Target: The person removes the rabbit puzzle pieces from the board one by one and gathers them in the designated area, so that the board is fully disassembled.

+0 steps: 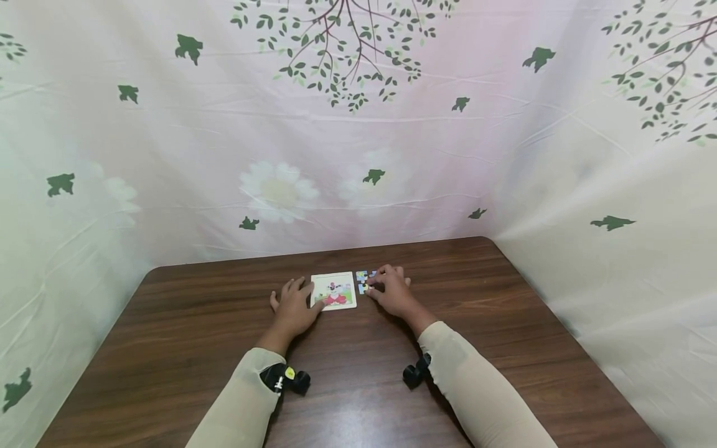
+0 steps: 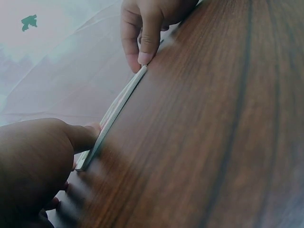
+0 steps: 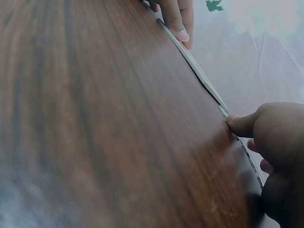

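A flat puzzle board (image 1: 339, 290) with a white border and a cartoon figure in red lies near the far side of the table. My left hand (image 1: 294, 308) rests at its left side, thumb on the near left corner and the other fingers spread. Right of the board, several blue-and-yellow jigsaw pieces (image 1: 361, 275) lie close together, partly covered by my right hand (image 1: 394, 292). Its thumb and index finger pinch a piece at the left of this group. Both wrist views show the board (image 2: 118, 102) edge-on, and the right thumb (image 3: 241, 125) at the pieces' near edge.
The dark wooden table (image 1: 347, 386) has rounded far corners. Behind it and along both sides hangs a pale cloth (image 1: 347, 143) printed with leaves, birds and flowers. Black wrist cameras (image 1: 300, 382) sit over the beige sleeves (image 1: 238, 404).
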### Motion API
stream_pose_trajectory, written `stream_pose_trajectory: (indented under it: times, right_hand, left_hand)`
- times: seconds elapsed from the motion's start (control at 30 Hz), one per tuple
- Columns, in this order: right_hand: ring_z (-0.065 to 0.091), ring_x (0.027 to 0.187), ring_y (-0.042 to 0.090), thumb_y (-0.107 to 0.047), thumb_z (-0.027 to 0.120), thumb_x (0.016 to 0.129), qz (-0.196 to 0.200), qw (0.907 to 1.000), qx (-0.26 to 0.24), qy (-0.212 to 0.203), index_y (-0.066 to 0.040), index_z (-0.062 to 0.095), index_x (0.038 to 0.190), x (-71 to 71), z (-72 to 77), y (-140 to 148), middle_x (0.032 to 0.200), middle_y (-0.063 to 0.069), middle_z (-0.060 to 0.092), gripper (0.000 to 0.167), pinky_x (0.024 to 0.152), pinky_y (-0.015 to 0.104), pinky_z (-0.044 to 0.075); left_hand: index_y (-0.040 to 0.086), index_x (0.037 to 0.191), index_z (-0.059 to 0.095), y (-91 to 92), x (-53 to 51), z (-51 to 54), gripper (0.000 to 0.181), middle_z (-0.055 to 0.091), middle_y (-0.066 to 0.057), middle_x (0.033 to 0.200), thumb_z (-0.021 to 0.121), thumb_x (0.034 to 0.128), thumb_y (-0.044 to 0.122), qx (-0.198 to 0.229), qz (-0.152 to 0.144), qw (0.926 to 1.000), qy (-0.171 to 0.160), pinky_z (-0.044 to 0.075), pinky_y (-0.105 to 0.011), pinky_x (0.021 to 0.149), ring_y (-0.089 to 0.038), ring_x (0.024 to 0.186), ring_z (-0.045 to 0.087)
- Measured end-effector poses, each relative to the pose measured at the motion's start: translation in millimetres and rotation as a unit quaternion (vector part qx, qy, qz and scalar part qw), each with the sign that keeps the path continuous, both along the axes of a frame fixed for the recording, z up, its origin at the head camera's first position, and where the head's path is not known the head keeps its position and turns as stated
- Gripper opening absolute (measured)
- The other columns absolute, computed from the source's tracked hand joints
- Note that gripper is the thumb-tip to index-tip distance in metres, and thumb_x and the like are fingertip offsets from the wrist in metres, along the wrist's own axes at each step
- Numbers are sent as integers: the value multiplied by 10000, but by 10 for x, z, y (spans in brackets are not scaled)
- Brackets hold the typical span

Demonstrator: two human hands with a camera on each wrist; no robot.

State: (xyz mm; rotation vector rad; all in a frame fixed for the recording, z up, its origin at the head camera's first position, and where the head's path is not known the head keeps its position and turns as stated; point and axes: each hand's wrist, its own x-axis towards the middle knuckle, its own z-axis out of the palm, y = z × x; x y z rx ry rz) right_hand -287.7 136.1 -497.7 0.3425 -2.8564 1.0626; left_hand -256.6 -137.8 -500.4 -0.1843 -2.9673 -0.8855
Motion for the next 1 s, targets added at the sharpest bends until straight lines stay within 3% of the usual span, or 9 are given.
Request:
stream_pose_trajectory:
  times: [0.47,0.8,1.0]
  right_hand:
    - [405,1417,384,-242,780,1032,85,9998,-169,34,-113,830,1229,2,6,14,1380,122,610,242,1109,620,265]
    - [412,1382,375,-246,783,1029,116,9998,-171,-21,-134,828,1222,-2,-9,8,1375,119,609,227,1079,595,259]
    - [440,1355,359,-217,802,1012,132,9990,-389,176,-128,808,1238,-13,-10,9,1364,107,621,243,1066,600,266]
  left_hand:
    - [69,1588,570,-8,-4,11,658,390,-231,1739,718,1043,408,64,-71,9999,43,54,-826,1247,-507,1646,256]
    - [80,1583,578,-7,0,-1,651,398,-228,1735,728,1037,400,66,-32,10000,17,51,-824,1247,-502,1645,260]
    - [90,1577,587,-9,1,-7,636,404,-228,1732,734,1036,389,92,-36,9999,20,46,-825,1247,-499,1645,261]
